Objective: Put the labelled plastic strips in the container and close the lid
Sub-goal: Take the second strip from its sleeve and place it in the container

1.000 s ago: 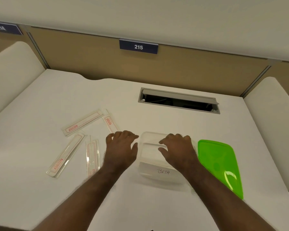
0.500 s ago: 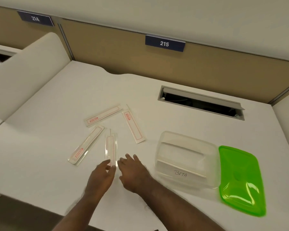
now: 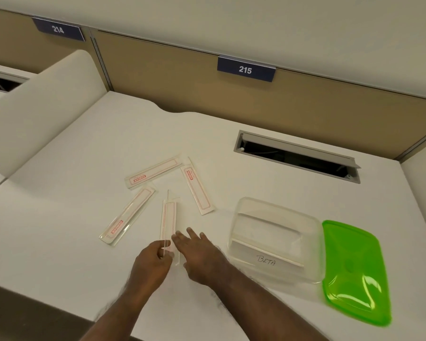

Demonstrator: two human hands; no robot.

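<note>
Several clear plastic strips with red labels lie on the white desk. The nearest strip (image 3: 168, 222) points away from me; my left hand (image 3: 151, 263) pinches its near end between thumb and fingers. My right hand (image 3: 199, 252) rests beside it with fingers spread, fingertips touching the strip's right edge. Other strips lie at the left (image 3: 128, 216), at the back (image 3: 154, 173) and to the right (image 3: 197, 189). The clear container (image 3: 274, 238), marked "BETA", stands open and holds no strips. Its green lid (image 3: 354, 271) lies flat to the right.
A cable slot (image 3: 296, 156) with a raised flap is cut into the desk behind the container. A tan partition with sign 215 (image 3: 246, 69) closes the back. A white divider (image 3: 42, 104) borders the left side. The desk's front edge runs under my forearms.
Both hands left the container and moved left to the nearest strip. My left hand's fingers have since closed on its near end. My view has swung to the left.
</note>
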